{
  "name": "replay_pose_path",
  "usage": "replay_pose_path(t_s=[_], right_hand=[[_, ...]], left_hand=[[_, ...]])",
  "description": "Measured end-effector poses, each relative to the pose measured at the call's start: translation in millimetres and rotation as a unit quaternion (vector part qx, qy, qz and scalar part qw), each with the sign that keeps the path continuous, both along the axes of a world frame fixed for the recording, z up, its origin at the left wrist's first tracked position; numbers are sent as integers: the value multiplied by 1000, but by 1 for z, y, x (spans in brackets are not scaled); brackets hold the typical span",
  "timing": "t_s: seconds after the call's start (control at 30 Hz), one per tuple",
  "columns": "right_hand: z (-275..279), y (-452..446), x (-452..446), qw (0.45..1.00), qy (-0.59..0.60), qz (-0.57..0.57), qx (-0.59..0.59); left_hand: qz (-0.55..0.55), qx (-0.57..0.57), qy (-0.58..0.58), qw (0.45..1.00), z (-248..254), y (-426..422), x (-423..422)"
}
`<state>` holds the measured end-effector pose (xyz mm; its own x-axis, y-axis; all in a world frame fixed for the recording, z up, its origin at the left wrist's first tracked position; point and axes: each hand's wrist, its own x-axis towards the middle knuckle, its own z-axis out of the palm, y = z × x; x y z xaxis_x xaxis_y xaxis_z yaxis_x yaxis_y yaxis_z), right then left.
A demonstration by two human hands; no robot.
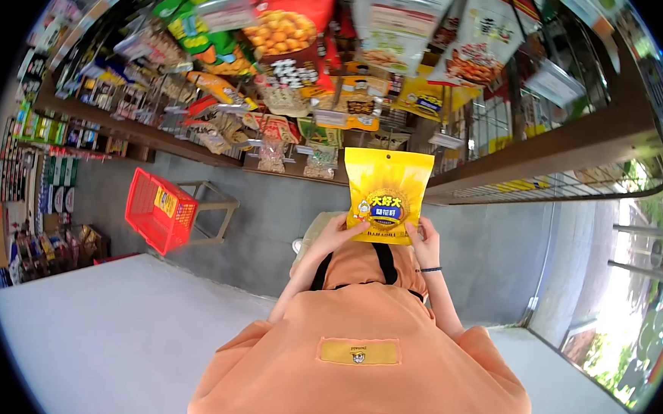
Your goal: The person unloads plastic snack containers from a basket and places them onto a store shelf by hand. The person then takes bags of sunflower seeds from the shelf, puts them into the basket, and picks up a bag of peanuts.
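A yellow snack bag (386,187) with a blue label and a small hang hole at its top is held upright in front of my body. My left hand (337,232) grips its lower left edge, thumb on the front. On the lower right edge my right hand (425,241) holds the same bag, its thumb also on the front. The fingers behind the bag are hidden. Just beyond it hang rows of snack packets, among them a red bag (285,41) and a similar yellow bag (428,99).
A red basket (160,210) rests on a stool (213,211) at the left. Ahead, a wooden-edged shelf rack (547,163) curves across the view with hanging packets and price tags. Stocked shelves (60,183) stand at the far left, and a window (637,301) is at the right.
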<state>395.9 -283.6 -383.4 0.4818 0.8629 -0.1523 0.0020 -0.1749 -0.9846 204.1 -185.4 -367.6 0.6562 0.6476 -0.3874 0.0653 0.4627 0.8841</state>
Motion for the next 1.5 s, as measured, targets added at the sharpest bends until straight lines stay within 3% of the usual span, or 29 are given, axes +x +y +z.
replay_pose_path(t_s=[0.4,0.5,0.57,0.73,0.97,1.03,1.43,1.5], right_hand=[[-4,71,-162,972,-20,226,-66],[-5,90,-224,955,-33,289,-48],[-5,97,-265,945,-30,321,-54],[-13,106,-358,901,67,418,-92],[-25,124,-453,825,61,544,-140],[-29,135,-475,790,82,574,-201],[-31,207,-602,724,172,570,-349],[-42,228,-627,720,160,591,-328]], left_hand=[[262,-85,-2,961,-21,-31,-183],[316,-104,-39,942,14,-36,-237],[351,-101,-62,929,9,-43,-274],[433,-84,-58,895,-2,-68,-362],[524,-58,10,850,-29,-108,-436],[548,-59,11,835,-30,-113,-447],[602,-74,-20,795,-45,-61,-521],[613,-96,-15,784,-42,-43,-539]])
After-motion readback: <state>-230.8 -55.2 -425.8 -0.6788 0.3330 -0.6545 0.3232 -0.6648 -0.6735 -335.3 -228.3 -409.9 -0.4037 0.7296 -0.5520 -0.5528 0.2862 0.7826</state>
